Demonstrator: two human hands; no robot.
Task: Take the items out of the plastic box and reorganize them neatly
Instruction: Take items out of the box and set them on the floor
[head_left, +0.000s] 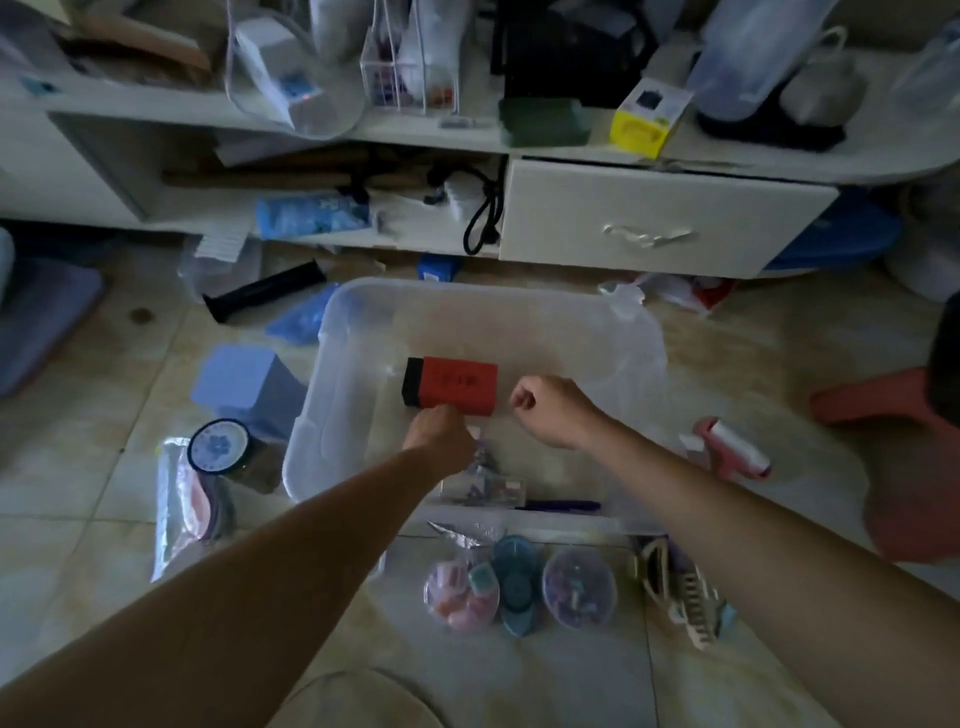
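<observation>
A clear plastic box (332, 364) stands on the tiled floor in the middle of the view. Inside it lies a red box with a black end (457, 387). Near the box's front wall are a small clear bag of little parts (485, 480) and a dark purple pen (563, 505). My left hand (439, 436) reaches into the box just below the red box, fingers curled down onto the top of the small clear bag. My right hand (550, 410) hovers inside the box to the right of the red box, closed in a fist with nothing visible in it.
In front of the box lie a bag of pink items (460, 595), blue round pieces (514, 577), an oval container (579, 587) and hair claws (680, 597). To the left are a blue block (244, 384), a round tin (221, 447) and a silver pouch (179, 514). A pink stool (909, 467) and a white drawer (660, 218) are on the right.
</observation>
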